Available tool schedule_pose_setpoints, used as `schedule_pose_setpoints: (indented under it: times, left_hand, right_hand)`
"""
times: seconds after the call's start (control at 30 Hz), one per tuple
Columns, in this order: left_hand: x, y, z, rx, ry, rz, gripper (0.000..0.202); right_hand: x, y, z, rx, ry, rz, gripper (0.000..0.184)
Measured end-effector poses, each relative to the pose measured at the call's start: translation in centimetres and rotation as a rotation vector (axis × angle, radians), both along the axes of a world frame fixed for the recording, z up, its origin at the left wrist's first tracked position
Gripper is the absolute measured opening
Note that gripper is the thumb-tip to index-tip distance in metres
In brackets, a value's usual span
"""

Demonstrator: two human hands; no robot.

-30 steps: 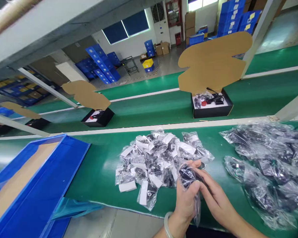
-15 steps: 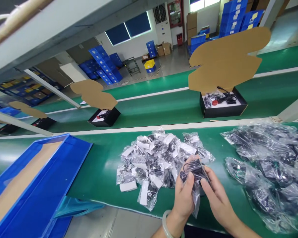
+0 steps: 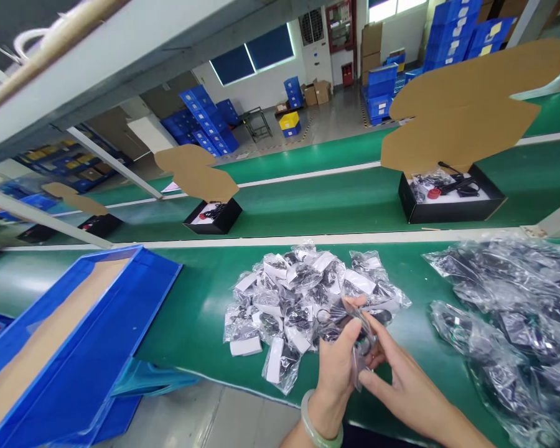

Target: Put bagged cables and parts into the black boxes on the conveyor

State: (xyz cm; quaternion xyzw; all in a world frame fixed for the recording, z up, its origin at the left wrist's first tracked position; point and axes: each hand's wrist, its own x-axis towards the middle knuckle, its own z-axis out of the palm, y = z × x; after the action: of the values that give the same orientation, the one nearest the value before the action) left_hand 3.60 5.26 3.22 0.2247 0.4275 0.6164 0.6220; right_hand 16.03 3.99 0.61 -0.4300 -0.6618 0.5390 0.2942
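My left hand [image 3: 336, 362], with a pale green bangle on its wrist, is closed around a clear plastic bag of dark cable [image 3: 364, 344]. From the other side, my right hand [image 3: 399, 373] pinches the same bag with its thumb and fingers. Part of the bag is hidden behind the fingers. Just beyond my hands lies a pile of bagged dark cables with white labels [image 3: 284, 305] on the green work surface [image 3: 205, 311].
Larger clear bags of dark cables [image 3: 518, 311] lie to the right. A blue bin [image 3: 135, 305] stands tilted at the left. On the belt behind, open black boxes with brown lids [image 3: 452, 208] [image 3: 214, 218] hold cables and red parts. A grey beam [image 3: 168, 50] crosses overhead.
The bag has turned and is more crumpled between my hands. My right hand has moved its fingers further round it. The view has shifted slightly to the left.
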Motion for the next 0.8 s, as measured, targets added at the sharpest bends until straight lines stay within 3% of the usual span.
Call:
schedule_pose_setpoints:
  times: [0.13, 0.27, 0.4, 0.5, 0.6, 0.7, 0.8]
  left_hand:
    - [-0.4, 0.6, 0.0, 0.128, 0.093, 0.14, 0.038]
    - [-0.8, 0.2, 0.4, 0.068, -0.116, 0.089, 0.044]
    - [-1.5, -0.9, 1.2, 0.013, -0.247, -0.028, 0.042]
    - [-2.5, -1.6, 1.2, 0.021, -0.192, -0.067, 0.042]
    - [-4.1, -1.8, 1.0, -0.091, -0.232, -0.05, 0.043]
    - [-6.4, -1.8, 0.9, -0.189, -0.237, 0.018, 0.043]
    - [-9.3, -2.2, 0.7, -0.243, -0.137, 0.091, 0.048]
  right_hand:
    - [-1.6, -0.4, -0.8, -0.138, 0.187, -0.009, 0.032]
    - [-2.1, 0.6, -1.7, -0.268, 0.363, 0.036, 0.047]
    - [-1.1, 1.7, -2.2, -0.242, 0.325, -0.002, 0.048]
    - [0.5, 2.7, -1.4, -0.088, 0.138, -0.028, 0.042]
    - [2.4, 5.4, 0.0, 0.151, -0.177, -0.057, 0.033]
    - [4.0, 10.4, 0.5, 0.27, -0.523, -0.104, 0.024]
    - [4.5, 16.3, -0.6, 0.289, -0.725, -0.191, 0.022]
